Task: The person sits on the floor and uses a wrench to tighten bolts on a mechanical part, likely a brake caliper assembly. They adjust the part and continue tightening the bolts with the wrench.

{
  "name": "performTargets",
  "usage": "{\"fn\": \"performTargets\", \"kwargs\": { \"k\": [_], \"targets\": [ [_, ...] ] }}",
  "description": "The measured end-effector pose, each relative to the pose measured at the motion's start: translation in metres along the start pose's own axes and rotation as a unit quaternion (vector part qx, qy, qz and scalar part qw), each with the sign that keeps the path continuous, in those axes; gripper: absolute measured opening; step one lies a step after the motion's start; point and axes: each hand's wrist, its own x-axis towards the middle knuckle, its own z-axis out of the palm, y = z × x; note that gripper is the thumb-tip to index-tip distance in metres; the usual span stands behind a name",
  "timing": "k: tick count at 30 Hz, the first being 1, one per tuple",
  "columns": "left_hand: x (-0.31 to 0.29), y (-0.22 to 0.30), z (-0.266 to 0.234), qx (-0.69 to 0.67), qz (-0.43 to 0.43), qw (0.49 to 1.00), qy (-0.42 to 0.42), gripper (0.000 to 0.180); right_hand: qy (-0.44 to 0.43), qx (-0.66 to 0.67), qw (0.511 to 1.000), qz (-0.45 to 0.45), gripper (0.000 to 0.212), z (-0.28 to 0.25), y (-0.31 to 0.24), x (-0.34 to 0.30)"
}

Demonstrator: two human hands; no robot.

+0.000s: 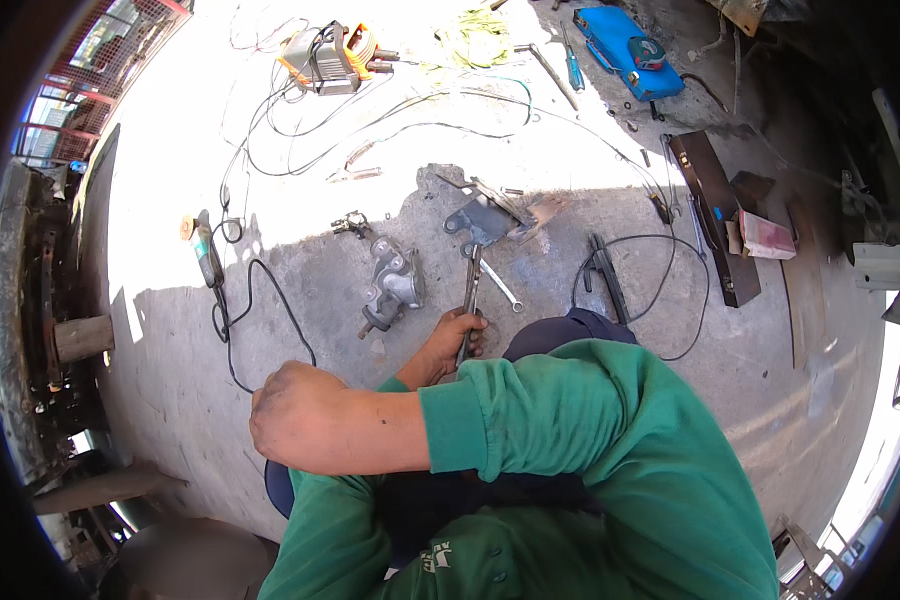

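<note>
My left hand (pixel 454 338) reaches out from under my right forearm, closed round the handles of dark pliers (pixel 473 285). The jaws of the pliers are at the near end of a dark metal bracket (pixel 482 218) on the concrete; whether they grip it I cannot tell. A combination wrench (pixel 502 280) lies just right of the pliers. My right arm crosses over the left one, and my right hand (pixel 295 415) is curled into a fist at the left, its fingers turned out of sight. Ahead of the hands lies a grey cast metal part (pixel 395 282).
An angle grinder (pixel 206 255) with its cord lies left. A welding machine (pixel 332 58) stands far off, its cables trailing across the sunlit floor. At right are a welding rod holder's cable (pixel 707 290), a dark angled bar (pixel 610 280) and a long brown case (pixel 715 220). A blue case (pixel 620 45) lies farther back.
</note>
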Motion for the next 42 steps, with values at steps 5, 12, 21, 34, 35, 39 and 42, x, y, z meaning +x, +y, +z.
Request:
{"fn": "performTargets", "kwargs": {
  "k": [5,12,21,34,35,39,42],
  "targets": [
    [0.009,-0.039,-0.032,0.132,0.056,0.989,0.024,0.019,-0.107,0.031,0.993,-0.044,0.010,-0.021,-0.001,0.013],
    [0.004,-0.012,-0.012,0.698,0.012,0.698,0.159,0.053,-0.162,0.048,0.984,-0.059,0.012,-0.020,0.005,0.021],
    [-0.113,0.097,-0.081,0.739,-0.259,0.602,-0.157,0.043,-0.220,0.033,0.973,-0.052,0.014,-0.033,-0.001,-0.007],
    [-0.083,0.039,-0.196,0.607,0.126,0.761,0.193,0.048,-0.390,-0.009,0.921,0.019,0.018,-0.040,0.007,-0.075],
    [-0.073,0.035,-0.200,0.683,0.157,0.683,0.204,0.048,-0.384,-0.014,0.923,0.022,0.019,-0.039,0.011,-0.078],
    [-0.086,0.039,-0.195,0.526,0.162,0.814,0.186,0.046,-0.370,-0.049,0.925,0.073,0.019,-0.052,0.007,-0.089],
    [-0.107,0.046,-0.209,0.505,0.262,0.735,0.369,0.046,-0.325,-0.083,0.941,0.052,0.018,-0.068,-0.010,-0.092]
  ]
}}
